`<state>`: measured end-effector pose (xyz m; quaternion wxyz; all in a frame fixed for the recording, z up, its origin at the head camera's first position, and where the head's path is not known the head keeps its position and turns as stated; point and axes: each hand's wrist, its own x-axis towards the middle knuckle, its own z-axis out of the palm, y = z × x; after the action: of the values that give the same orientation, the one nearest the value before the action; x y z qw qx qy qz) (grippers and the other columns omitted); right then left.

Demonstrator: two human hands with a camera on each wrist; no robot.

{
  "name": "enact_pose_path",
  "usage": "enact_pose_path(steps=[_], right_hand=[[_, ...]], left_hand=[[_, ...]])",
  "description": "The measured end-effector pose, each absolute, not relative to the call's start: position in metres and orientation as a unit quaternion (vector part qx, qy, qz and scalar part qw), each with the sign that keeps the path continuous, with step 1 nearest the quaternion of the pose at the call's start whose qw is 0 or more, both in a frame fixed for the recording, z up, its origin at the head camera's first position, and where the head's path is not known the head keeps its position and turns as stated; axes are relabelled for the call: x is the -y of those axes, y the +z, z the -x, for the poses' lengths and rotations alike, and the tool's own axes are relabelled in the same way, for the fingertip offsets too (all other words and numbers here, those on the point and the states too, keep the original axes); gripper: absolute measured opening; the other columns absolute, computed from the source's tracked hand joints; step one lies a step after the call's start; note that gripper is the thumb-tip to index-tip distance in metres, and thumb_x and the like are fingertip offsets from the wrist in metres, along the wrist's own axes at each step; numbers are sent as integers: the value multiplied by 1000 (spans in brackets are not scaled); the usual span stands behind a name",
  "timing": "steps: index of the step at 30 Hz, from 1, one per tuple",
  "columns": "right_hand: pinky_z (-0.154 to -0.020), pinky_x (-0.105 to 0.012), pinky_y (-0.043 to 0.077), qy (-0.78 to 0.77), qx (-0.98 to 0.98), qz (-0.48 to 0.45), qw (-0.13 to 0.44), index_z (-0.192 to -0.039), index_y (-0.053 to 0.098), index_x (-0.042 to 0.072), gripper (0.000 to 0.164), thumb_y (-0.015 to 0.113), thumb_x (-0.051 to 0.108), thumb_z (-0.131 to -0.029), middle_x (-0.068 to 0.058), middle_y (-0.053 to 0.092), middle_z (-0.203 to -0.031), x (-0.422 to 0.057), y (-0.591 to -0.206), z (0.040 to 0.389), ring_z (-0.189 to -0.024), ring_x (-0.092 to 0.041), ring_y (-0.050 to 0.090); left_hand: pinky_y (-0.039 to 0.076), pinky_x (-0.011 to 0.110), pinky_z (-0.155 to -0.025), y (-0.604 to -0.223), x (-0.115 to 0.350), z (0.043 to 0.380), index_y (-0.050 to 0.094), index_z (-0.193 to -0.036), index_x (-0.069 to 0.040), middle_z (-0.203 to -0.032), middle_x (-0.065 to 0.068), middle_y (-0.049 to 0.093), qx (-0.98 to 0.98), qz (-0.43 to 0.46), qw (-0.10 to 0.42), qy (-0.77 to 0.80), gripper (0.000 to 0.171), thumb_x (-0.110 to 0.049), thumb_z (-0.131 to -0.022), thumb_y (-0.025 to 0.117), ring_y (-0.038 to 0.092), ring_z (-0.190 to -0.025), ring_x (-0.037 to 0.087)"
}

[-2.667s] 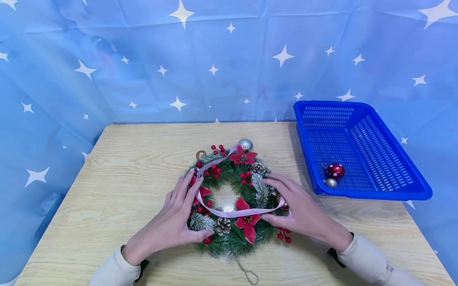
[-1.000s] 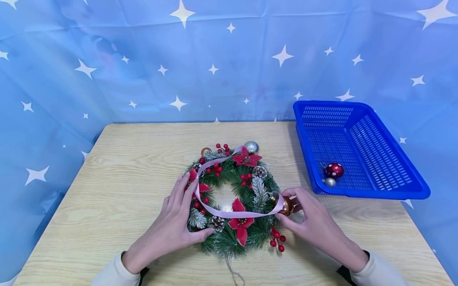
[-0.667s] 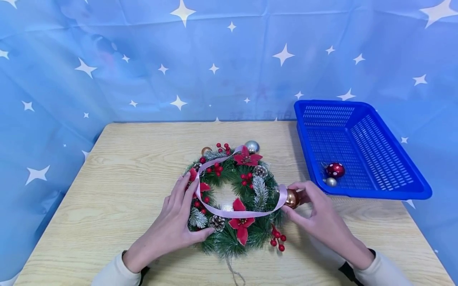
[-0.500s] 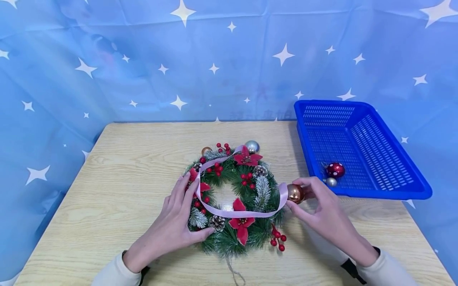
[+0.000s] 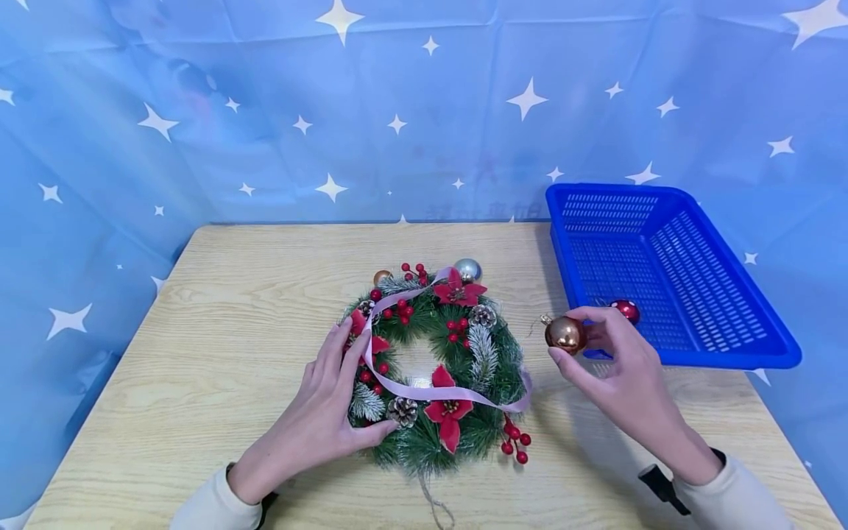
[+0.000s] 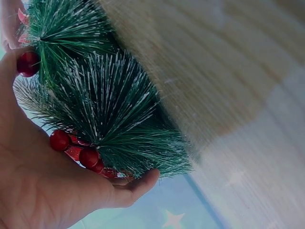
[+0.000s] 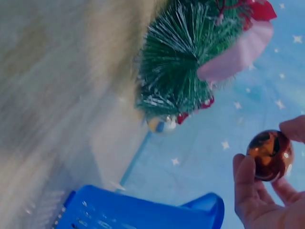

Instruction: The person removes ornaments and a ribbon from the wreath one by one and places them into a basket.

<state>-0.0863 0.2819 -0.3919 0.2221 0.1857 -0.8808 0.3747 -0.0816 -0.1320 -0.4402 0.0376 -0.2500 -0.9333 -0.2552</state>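
A green Christmas wreath [image 5: 424, 449] with red poinsettias, berries and pinecones lies on the table. A pink ribbon [image 5: 424, 393] loops loosely over it. My left hand [image 5: 318, 412] holds the wreath's left side, thumb at the near part and fingers farther up; the left wrist view shows the hand round its edge. To the right of the wreath, my right hand [image 5: 626, 375] pinches a shiny copper-coloured bauble [image 5: 565, 335] between thumb and fingers, apart from the wreath. The same bauble [image 7: 270, 155] shows its cap turned away in the right wrist view.
At the back right stands a blue plastic basket [image 5: 729, 363] holding a red bauble [image 5: 626, 311] with white dots, partly hidden by my right hand. A silver-blue bauble [image 5: 467, 270] and a small gold one [image 5: 382, 277] sit at the wreath's far edge.
My right hand has drawn the copper bauble off the wreath, rightward and up towards the basket. The ribbon's right end has slipped from the bauble and dropped. My left hand has stayed lately.
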Motion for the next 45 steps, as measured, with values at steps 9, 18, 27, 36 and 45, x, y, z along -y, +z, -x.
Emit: enact_pose_path(steps=[9,18,27,36,45], right_hand=[[-80,-10,52,382,882,-162,223,-134,68,3,62,92,-10,-79,-5,71,-114,-295,-387,93,-92,-1,68],[-83,-8,51,384,888,-130,217,-134,66,2,54,89,-6,-86,-2,70,-117,-313,-381,97,-97,0,68],[-81,-7,50,392,898,-65,191,-134,64,5,46,87,9,-94,1,66,-121,-328,-381,99,-97,3,68],[-81,-5,49,385,907,-29,167,-137,62,6,45,84,17,-99,-4,64,-127,-344,-383,106,-100,7,65],[-74,-6,48,342,932,1,116,-143,57,5,52,77,33,-105,-19,65,-130,-366,-375,117,-97,10,59]], left_hand=[[36,84,-105,-440,130,83,6,-177,-15,-181,18,2,932,253,42,-257,136,-67,-82,88,9,-164,45],[34,84,-107,-439,130,84,6,-177,-15,-181,17,2,932,257,41,-253,136,-68,-82,87,9,-164,46],[36,83,-107,-440,129,83,7,-177,-14,-181,18,2,933,255,36,-250,136,-68,-82,87,8,-164,45],[35,84,-106,-441,130,83,8,-177,-15,-181,17,3,932,257,37,-252,134,-68,-82,87,9,-164,46],[34,84,-107,-442,130,84,9,-177,-14,-181,17,3,933,256,34,-251,133,-67,-83,87,8,-164,45]])
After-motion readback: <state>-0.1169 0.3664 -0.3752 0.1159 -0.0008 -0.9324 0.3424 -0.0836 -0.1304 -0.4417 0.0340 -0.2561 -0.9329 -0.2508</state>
